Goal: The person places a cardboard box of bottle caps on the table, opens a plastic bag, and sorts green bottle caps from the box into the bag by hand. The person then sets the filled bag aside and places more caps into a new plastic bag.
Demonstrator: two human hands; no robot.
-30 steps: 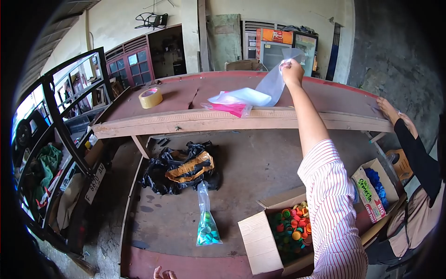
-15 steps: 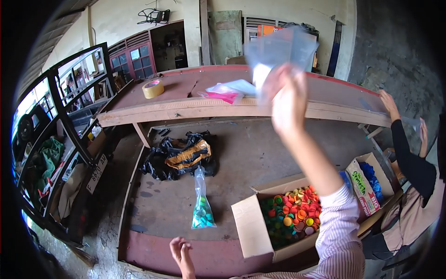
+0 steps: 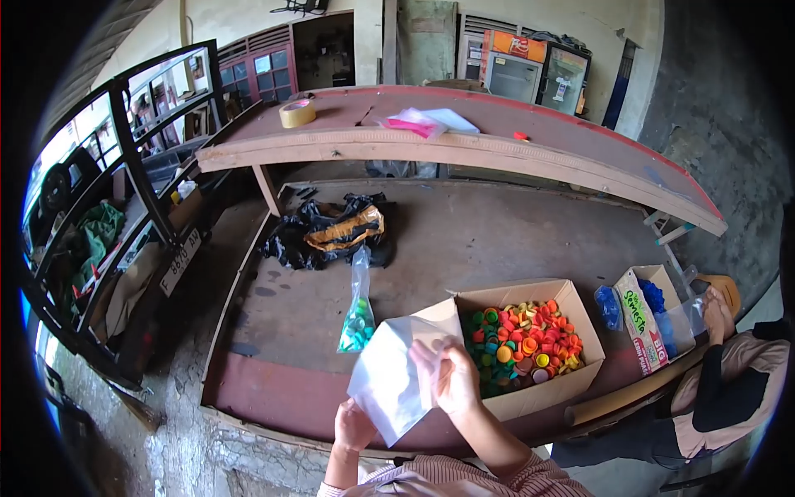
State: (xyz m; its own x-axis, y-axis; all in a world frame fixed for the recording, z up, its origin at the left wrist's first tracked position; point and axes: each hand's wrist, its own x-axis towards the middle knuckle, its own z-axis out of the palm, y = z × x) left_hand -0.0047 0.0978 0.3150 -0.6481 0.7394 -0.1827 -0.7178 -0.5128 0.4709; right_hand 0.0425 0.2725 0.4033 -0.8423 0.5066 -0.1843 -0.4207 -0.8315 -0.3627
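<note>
A translucent plastic bag (image 3: 387,385) hangs in front of me between both hands. My left hand (image 3: 354,427) is closed on its lower left edge. My right hand (image 3: 457,383) pinches its right side, fingers bent. Just right of the bag stands an open cardboard box (image 3: 534,403) of bottle caps (image 3: 530,340), mostly red, orange, yellow and green. Beyond the bag lies a filled bag of green and turquoise caps (image 3: 357,323), its narrow upper end pointing away from me.
A crumpled black plastic bag (image 3: 281,244) lies behind the filled bag. The raised shelf (image 3: 497,153) carries a tape roll (image 3: 297,113), pink and white plastic bags (image 3: 422,122) and a red cap (image 3: 520,137). At right, a co-worker's hands (image 3: 717,316) hold transparent plastic near a box of blue items (image 3: 654,296).
My right hand has come down from above the shelf with the plastic bag. My left hand has taken hold of its edge. The co-worker's hands have moved down toward the blue items' box.
</note>
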